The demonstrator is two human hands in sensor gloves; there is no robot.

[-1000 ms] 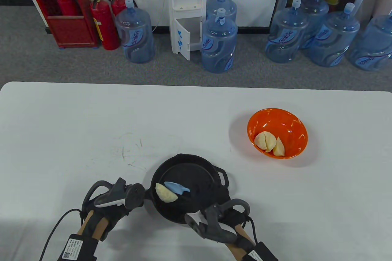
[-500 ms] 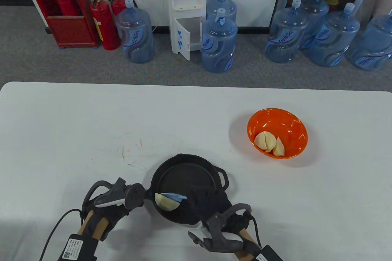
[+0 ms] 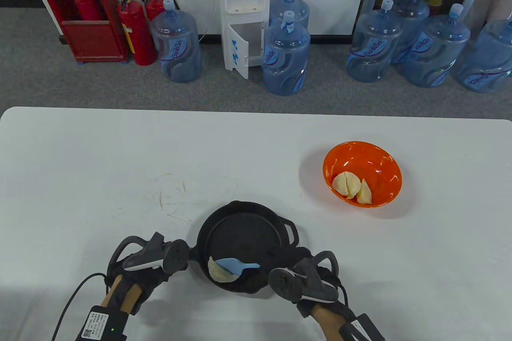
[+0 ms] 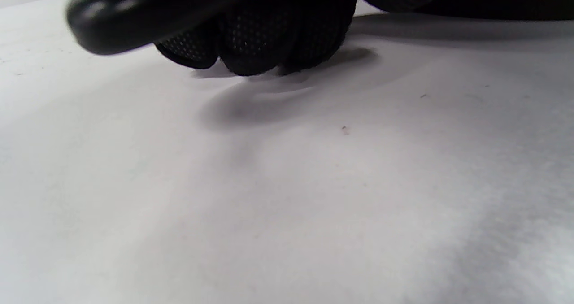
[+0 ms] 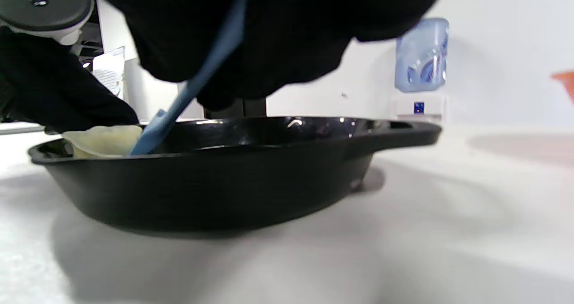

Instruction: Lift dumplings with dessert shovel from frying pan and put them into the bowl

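Note:
A black frying pan (image 3: 248,229) sits near the table's front edge. One pale dumpling (image 3: 218,271) lies against its near-left wall, also seen in the right wrist view (image 5: 105,139). My right hand (image 3: 296,269) grips the handle of a blue dessert shovel (image 3: 234,266), whose blade lies on the dumpling. My left hand (image 3: 176,259) is curled round the pan's handle (image 4: 148,12) at the pan's left side. An orange bowl (image 3: 380,161) with two dumplings (image 3: 352,187) stands to the right, further back.
The white table (image 3: 100,165) stretches wide to the left and behind the pan. On the floor beyond the far edge stand water bottles (image 3: 286,53), a dispenser (image 3: 244,9) and red fire extinguishers (image 3: 136,33).
The dumpling and the shovel blade have slid toward the pan's near rim. My right hand has swung right and down, out over the pan's near-right edge. The left hand has stayed put.

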